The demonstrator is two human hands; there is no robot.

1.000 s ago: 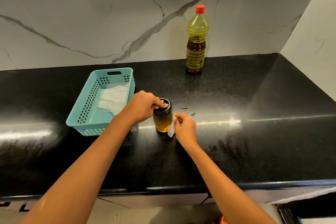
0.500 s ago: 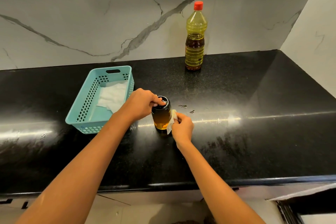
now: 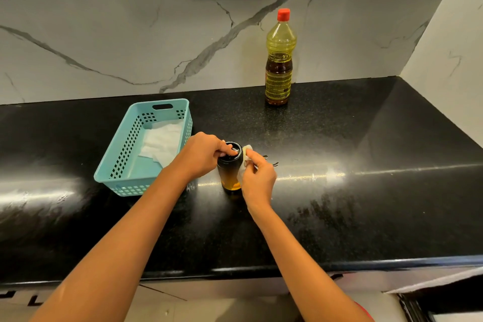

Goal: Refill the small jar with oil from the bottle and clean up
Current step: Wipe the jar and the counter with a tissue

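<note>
refilled small jar (image 3: 230, 172), bottle (image 3: 279, 60) capped: left hand (image 3: 201, 155) is gripping the lid, right hand (image 3: 258, 175) is pinching a tissue (image 3: 244, 162) against its side; droplets (image 3: 274, 164) are awaiting wiping.

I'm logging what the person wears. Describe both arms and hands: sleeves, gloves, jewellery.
Both forearms are bare all the way to the bottom of the frame: no sleeves show. The left hand and right hand wear no gloves. No watch, bracelet or ring is visible, and no markings show on either arm.

Capped small jar (image 3: 230, 170) upright mid-counter; red-capped oil bottle (image 3: 279, 60) at the wall.
</note>
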